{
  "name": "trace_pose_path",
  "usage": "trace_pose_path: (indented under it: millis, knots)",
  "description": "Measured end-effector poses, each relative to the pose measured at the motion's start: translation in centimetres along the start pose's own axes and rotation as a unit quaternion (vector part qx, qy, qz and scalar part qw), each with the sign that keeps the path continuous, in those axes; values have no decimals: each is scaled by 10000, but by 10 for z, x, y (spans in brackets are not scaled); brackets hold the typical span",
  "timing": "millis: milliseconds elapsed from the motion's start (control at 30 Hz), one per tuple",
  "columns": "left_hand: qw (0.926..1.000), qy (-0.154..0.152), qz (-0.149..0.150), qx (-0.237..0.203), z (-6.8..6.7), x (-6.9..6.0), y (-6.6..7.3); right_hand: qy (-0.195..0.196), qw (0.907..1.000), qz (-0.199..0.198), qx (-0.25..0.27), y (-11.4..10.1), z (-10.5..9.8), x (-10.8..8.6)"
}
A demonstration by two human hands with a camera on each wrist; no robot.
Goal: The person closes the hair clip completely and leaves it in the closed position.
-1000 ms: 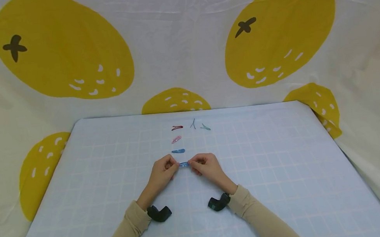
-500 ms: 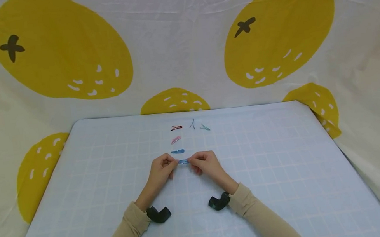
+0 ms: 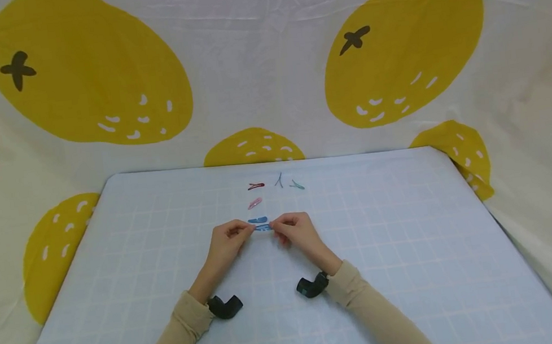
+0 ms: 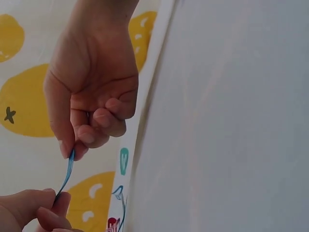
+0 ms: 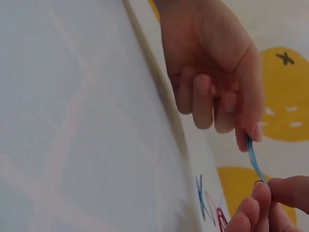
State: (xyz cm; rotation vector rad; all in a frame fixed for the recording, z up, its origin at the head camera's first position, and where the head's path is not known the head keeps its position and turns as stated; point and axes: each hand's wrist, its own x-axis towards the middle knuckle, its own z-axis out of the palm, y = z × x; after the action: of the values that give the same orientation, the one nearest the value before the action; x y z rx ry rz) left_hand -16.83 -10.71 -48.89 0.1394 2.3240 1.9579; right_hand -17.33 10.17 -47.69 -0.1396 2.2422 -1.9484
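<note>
surface (image 3: 400,271), pale, grid-lined | pink hair clip (image 3: 255,203): laid flat | red clip (image 3: 260,184): placed just behind pink hair clip | blue clip (image 3: 259,220): set before it | slate-blue clip (image 3: 279,179), green clip (image 3: 298,185): spread behind, rightward

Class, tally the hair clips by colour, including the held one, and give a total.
Blue: 3 (held clip, nearby clip, far V-shaped clip)
Green clip: 1
Pink clip: 1
Red clip: 1
Total: 6

Beige slvs (image 3: 175,342), blk wrist cams (image 3: 226,312)
</note>
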Motion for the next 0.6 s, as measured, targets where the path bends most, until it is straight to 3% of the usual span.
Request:
trace_pose_path:
  millis: [333,600]
  knots:
    - [9996,157,-93,232,-7,5,-5,2,9999,62,-91,-5,5,9]
    - [9951,379,398,820,-6,9,-15,82,9976,367,-580,1,4,13]
